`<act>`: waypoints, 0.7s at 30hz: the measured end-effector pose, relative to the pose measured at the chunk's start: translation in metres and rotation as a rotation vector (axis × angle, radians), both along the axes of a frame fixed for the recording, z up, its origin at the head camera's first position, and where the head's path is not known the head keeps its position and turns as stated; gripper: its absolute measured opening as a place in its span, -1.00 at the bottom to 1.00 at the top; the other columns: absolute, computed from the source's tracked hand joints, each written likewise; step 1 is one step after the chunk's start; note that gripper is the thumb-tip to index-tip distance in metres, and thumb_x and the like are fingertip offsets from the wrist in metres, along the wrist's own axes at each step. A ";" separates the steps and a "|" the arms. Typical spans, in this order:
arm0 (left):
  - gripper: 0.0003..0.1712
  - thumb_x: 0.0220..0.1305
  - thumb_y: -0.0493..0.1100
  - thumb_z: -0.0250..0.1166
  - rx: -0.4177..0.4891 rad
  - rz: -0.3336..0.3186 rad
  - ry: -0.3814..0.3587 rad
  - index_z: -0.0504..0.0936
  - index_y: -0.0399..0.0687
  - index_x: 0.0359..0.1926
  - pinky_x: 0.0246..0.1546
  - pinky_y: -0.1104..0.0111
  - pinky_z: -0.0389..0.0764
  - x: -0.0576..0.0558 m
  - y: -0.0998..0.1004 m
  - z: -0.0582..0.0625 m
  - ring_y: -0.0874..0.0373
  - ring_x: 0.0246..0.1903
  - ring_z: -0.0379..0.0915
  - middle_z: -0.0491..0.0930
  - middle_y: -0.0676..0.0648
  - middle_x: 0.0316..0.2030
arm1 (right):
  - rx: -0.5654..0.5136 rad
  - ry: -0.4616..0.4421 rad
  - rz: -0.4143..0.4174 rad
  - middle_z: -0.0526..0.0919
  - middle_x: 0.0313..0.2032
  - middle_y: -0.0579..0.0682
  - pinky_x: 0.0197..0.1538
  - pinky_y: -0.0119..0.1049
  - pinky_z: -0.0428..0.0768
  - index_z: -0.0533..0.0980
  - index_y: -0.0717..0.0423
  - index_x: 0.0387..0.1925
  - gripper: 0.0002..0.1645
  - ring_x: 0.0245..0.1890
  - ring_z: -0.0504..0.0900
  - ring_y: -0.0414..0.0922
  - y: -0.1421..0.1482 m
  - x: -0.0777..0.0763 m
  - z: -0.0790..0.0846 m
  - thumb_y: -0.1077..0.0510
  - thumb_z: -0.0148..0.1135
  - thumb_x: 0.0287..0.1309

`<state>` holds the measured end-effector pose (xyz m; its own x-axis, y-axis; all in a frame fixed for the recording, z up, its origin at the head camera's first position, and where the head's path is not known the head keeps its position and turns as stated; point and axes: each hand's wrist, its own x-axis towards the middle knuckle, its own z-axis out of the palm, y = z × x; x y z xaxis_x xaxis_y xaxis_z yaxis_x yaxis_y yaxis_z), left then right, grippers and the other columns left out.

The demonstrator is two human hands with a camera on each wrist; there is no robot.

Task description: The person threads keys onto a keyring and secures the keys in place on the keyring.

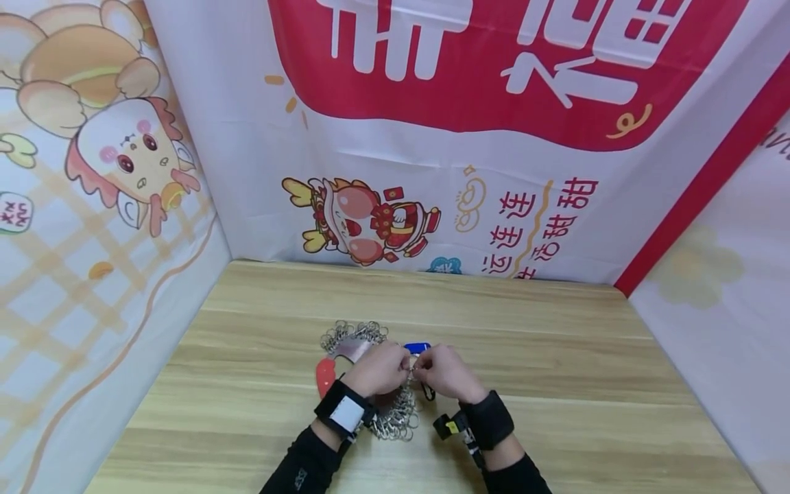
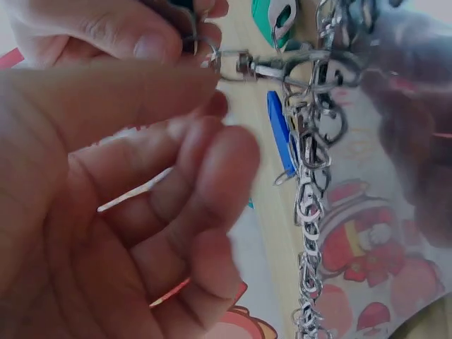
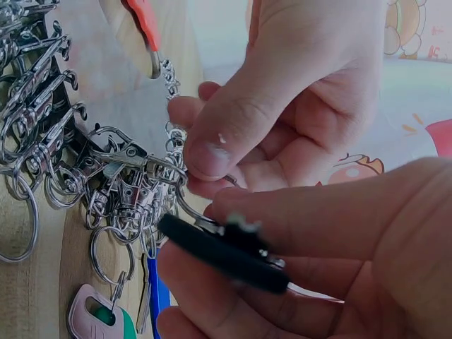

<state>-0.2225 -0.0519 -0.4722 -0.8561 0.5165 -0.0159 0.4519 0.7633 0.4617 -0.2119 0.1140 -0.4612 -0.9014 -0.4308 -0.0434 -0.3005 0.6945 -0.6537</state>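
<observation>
My left hand (image 1: pixel 384 369) and right hand (image 1: pixel 449 372) meet close together over the table. In the right wrist view, left thumb and fingers pinch a metal key ring beside a swivel clasp (image 3: pixel 131 159). My right hand grips a flat black piece (image 3: pixel 219 256) with a curved metal ring (image 3: pixel 194 212) at its end, right at that clasp. Just left of the hands lies a shiny reflective panel (image 1: pixel 352 348) with a red handle (image 1: pixel 324 376). Several metal clasps and rings (image 1: pixel 395 418) hang along its edge.
A blue piece (image 1: pixel 417 348) lies behind the hands, and a green and pale tag (image 3: pixel 95 314) hangs from a ring. The wooden table (image 1: pixel 555 329) meets printed cloth walls (image 1: pixel 247 192) at its back and sides.
</observation>
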 end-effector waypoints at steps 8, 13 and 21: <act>-0.82 0.13 -0.24 0.26 0.054 -0.023 -0.042 0.50 0.05 -0.57 -0.54 0.43 0.38 0.003 -0.002 0.006 0.27 -0.58 0.33 0.41 0.12 -0.56 | -0.025 0.042 0.033 0.59 -0.58 -0.12 -0.49 -0.40 0.45 0.64 0.17 -0.53 -0.90 -0.60 0.45 -0.27 0.001 -0.001 0.000 0.32 0.28 0.06; -0.81 0.16 -0.23 0.23 0.107 -0.035 -0.119 0.49 0.04 -0.57 -0.56 0.43 0.39 0.004 -0.004 0.008 0.27 -0.60 0.34 0.41 0.10 -0.57 | -0.032 0.060 0.064 0.59 -0.57 -0.14 -0.47 -0.40 0.46 0.63 0.13 -0.54 -0.91 -0.58 0.46 -0.28 0.000 -0.002 -0.001 0.33 0.33 0.01; -0.71 0.29 -0.22 0.13 0.131 -0.124 -0.198 0.45 0.00 -0.60 -0.65 0.46 0.32 -0.001 -0.009 0.007 0.29 -0.72 0.26 0.35 0.10 -0.69 | -0.012 0.043 0.081 0.60 -0.56 -0.16 -0.45 -0.39 0.47 0.64 0.11 -0.53 -0.91 -0.56 0.49 -0.28 0.002 -0.001 0.000 0.29 0.33 0.03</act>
